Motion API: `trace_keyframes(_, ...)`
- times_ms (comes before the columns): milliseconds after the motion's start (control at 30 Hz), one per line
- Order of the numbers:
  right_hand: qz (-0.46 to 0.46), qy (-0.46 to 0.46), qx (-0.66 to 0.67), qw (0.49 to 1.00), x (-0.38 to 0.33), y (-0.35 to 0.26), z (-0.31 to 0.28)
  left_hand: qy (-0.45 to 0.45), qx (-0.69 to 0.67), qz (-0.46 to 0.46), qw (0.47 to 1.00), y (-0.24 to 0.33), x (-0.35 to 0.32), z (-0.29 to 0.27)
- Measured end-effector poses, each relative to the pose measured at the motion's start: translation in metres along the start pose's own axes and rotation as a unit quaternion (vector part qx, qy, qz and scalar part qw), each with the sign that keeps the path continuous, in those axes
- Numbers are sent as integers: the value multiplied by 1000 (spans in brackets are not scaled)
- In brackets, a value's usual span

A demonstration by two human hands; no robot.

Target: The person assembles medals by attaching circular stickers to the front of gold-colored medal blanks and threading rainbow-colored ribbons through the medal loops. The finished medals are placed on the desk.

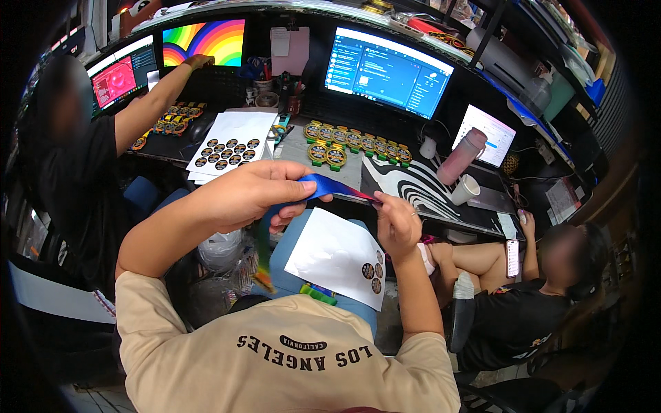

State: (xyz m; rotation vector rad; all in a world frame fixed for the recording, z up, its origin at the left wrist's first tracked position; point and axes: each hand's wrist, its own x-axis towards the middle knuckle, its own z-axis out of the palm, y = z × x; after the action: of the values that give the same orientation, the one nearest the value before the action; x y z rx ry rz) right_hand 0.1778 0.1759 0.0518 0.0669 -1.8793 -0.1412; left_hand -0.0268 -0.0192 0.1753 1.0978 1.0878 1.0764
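A shiny ribbon (329, 186), blue turning to red, is stretched between my hands above my lap. My left hand (268, 189) pinches its blue part between thumb and fingers, and a multicoloured length hangs down below that hand. At the red end, my right hand (397, 221) is closed on the ribbon with its fingertips. On my lap lies a white sheet (330, 251) bearing several round dark stickers near its right edge. A folded green ribbon (318, 294) shows beneath it, partly hidden.
Several gold medals (354, 141) with green ribbons lie on the desk ahead, beside sticker sheets (231, 141). A pink tumbler (463, 157) and white cup (466, 189) stand right. One person (76, 151) reaches toward a monitor at left; another (530, 310) sits right.
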Motion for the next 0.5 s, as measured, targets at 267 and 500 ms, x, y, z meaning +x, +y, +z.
trace_keyframes(267,172,-25,72,982,-8,-17,20,34,-42,52,997,-1,14,7)
trace_keyframes(500,383,37,325,864,-13,-34,43,58,50,175,982,-1,43,4)
